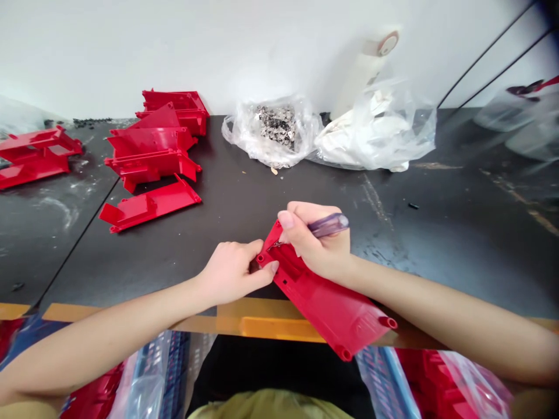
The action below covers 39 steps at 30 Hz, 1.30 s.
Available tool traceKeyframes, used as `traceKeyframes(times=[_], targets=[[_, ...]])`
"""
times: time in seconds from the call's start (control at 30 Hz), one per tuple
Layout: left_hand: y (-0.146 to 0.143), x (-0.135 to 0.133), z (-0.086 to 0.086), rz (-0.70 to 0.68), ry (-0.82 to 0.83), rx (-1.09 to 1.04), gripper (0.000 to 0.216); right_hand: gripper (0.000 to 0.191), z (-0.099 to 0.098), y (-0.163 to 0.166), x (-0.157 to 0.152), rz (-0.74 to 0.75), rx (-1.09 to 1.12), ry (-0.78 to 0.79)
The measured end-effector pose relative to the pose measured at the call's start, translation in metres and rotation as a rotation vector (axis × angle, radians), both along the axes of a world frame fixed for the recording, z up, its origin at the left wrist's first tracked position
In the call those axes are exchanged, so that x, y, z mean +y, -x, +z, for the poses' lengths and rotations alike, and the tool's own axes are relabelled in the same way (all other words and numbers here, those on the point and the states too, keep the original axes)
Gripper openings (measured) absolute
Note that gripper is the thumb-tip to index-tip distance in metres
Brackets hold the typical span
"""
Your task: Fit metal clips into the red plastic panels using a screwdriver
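Note:
A red plastic part [332,305] lies tilted over the near edge of the dark table [244,209]. My left hand [233,272] is closed on its far left corner, thumb and fingers pinching the edge. My right hand [317,241] is closed round a screwdriver with a translucent purple handle [328,224], held low across the part's far end. The tool's tip is pressed near that corner, mostly hidden by my fingers.
A pile of similar red parts [152,148] sits at the back left, with more red parts [35,157] at the far left. Two clear plastic bags lean at the wall: one with small metal pieces [275,125], one with white items [375,137]. Bags of red parts [441,381] lie below the table edge.

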<state>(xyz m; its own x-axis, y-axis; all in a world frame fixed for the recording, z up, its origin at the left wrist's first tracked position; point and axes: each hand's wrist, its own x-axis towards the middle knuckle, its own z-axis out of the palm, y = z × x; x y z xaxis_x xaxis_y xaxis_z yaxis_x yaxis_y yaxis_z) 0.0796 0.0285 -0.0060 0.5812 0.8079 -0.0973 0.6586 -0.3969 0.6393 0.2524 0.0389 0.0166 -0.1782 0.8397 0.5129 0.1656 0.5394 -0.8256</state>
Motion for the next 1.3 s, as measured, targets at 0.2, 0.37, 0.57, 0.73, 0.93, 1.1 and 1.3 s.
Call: traceKeyframes(times=[0.2,0.37,0.57,0.73,0.93,1.1,1.3], targets=[[0.0015,0.0003,-0.0029,-0.003,0.005,-0.024,0.033,0.049,-0.0009,-0.0001,-0.0003,0.024,0.030,-0.006],[0.0019,0.0002,-0.0034,-0.008,0.004,-0.020,0.032,0.049,0.0015,0.0006,0.0000,0.063,-0.006,-0.036],[0.0010,-0.0003,-0.0025,0.007,0.011,-0.018,0.031,0.047,0.0022,0.0017,-0.0002,0.051,-0.042,-0.042],[0.0003,-0.0006,-0.0006,0.005,0.034,-0.007,0.032,0.048,0.0005,0.0002,-0.0015,0.021,-0.021,0.020],[0.0008,0.0004,-0.0030,0.003,0.022,-0.009,0.033,0.048,0.0017,0.0000,-0.0026,0.036,-0.019,0.021],[0.0014,0.0001,-0.0046,0.006,0.022,-0.029,0.031,0.047,0.0020,0.0005,-0.0020,0.062,-0.040,0.005],[0.0012,0.0000,-0.0047,0.025,0.024,-0.017,0.032,0.047,0.0014,0.0029,-0.0010,0.059,-0.057,-0.023]])
